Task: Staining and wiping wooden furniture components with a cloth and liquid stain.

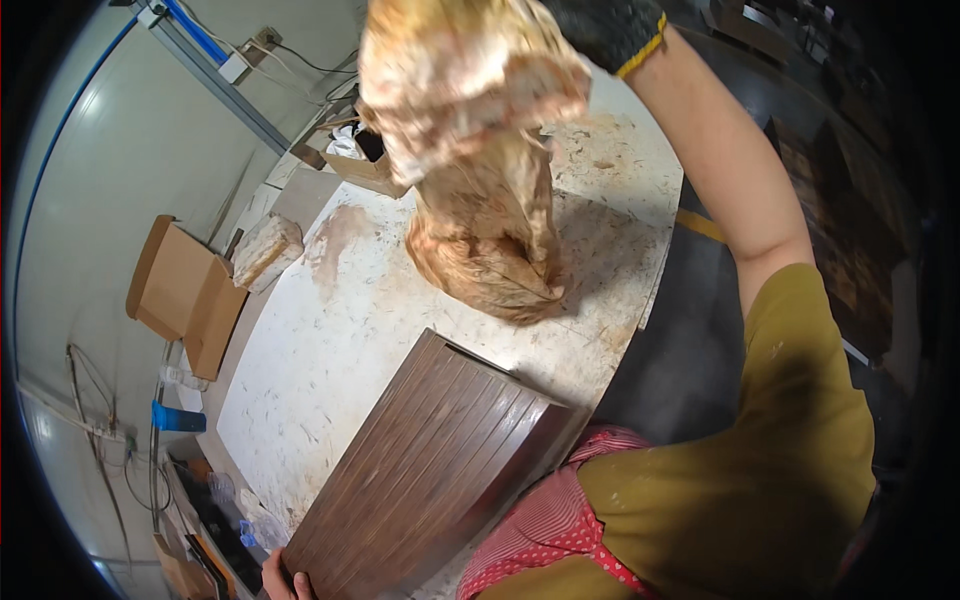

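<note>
Hands split between a brown grooved panel [430, 470] and a stained rag [480, 150].

Lower centre, the left hand [283, 580] grips the panel's bottom corner as it leans on the worktable [330, 330]. Upper centre, the gloved right hand [610, 30] clenches the rag, lifted clear; the panel already looks dark all over, though any wiping left cannot be judged. Upper left, cardboard boxes [185, 290].

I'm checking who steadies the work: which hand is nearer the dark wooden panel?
Left. The left hand touches the dark wooden panel at its near lower corner. The right hand, gloved, is raised above the far side of the table, gripping a stained rag.
</note>
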A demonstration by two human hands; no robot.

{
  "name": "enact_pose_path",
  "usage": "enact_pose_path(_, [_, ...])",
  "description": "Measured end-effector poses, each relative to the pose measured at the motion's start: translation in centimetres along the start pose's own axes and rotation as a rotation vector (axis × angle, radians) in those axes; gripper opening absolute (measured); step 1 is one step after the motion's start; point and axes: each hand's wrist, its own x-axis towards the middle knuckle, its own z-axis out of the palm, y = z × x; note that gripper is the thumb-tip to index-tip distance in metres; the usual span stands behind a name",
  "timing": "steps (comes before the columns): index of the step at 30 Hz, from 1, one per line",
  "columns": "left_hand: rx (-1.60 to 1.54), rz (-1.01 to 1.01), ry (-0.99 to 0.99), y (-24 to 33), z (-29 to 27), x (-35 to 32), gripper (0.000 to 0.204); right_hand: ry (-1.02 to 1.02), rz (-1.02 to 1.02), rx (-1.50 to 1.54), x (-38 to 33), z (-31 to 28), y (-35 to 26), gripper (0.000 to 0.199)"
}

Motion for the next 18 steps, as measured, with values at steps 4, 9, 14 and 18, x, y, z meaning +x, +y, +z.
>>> enact_pose_path(4, [0.021,0.015,0.006,-0.3,0.3,0.6,0.048,-0.063,-0.504,-0.715,1.6,2.0,-2.7,0.022])
enact_pose_path(9, [0.059,-0.003,0.004,-0.3,0.1,0.0,0.049,-0.288,-0.206,-0.728,-0.1,-1.2,3.8,0.031])
enact_pose_path(14, [0.075,0.018,-0.018,0.6,0.1,-0.8,0.051,0.038,0.645,-1.117,-12.7,-6.3,17.4,0.041])
enact_pose_path(18, [0.06,-0.014,0.001,1.9,0.2,-1.4,0.051,-0.127,1.007,-1.588,-17.3,-7.7,20.9,0.06])
